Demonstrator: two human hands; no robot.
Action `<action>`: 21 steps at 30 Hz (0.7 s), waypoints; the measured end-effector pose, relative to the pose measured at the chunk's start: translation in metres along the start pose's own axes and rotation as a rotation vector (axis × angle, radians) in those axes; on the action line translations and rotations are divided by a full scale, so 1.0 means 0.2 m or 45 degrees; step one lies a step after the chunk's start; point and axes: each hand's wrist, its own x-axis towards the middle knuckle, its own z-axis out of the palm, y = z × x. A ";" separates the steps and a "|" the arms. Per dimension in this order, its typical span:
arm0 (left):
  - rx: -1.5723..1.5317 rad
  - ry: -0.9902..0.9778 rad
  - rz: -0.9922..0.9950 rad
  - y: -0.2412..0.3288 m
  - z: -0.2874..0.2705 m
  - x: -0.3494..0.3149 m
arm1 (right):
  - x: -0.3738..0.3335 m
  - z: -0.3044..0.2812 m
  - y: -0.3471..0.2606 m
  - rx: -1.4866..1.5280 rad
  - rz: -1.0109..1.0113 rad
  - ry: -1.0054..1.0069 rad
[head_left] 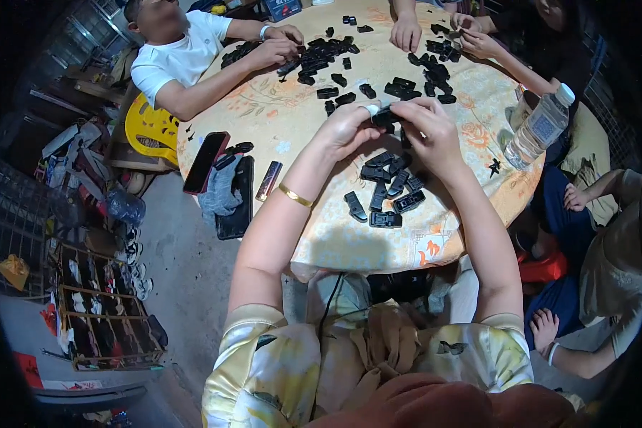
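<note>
Over the middle of the round table, my left hand [352, 129] and my right hand [429, 130] come together on a small black plastic part [383, 116]. The fingers of both are closed on it and hide much of its shape. Something white covers a fingertip of my left hand, and a gold bangle [295, 195] circles that wrist. Between my forearms lies a loose group of similar black plastic parts [386, 219]. Just beyond my hands are further black parts [402, 88], scattered on the cloth.
A patterned cloth covers the table [314, 246]. On the left lie a phone [206, 162], a dark case [235, 207] and a slim box [269, 181]. A clear bottle [540, 130] stands at right. Across the table, other people's hands [282, 48] handle a black heap [321, 55].
</note>
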 end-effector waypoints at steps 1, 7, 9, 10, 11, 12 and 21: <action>0.039 -0.003 -0.060 0.01 0.00 -0.01 | 0.00 0.00 0.00 -0.066 -0.064 -0.008; 0.425 -0.062 -0.009 0.02 0.02 -0.07 | -0.01 0.04 -0.02 -0.232 -0.175 -0.079; 0.517 -0.067 0.001 0.01 0.03 -0.07 | -0.03 0.05 -0.04 -0.064 0.021 -0.087; 0.522 -0.070 0.004 0.01 0.03 -0.07 | -0.03 0.04 -0.05 0.084 0.232 -0.092; 0.623 -0.078 0.177 0.02 0.04 -0.07 | -0.04 0.04 0.00 0.063 0.125 -0.084; 0.712 -0.116 0.349 0.01 0.07 -0.05 | -0.03 0.03 0.01 0.133 0.092 -0.021; 0.925 -0.006 0.346 0.00 0.08 -0.09 | -0.06 0.07 0.08 0.697 0.588 -0.134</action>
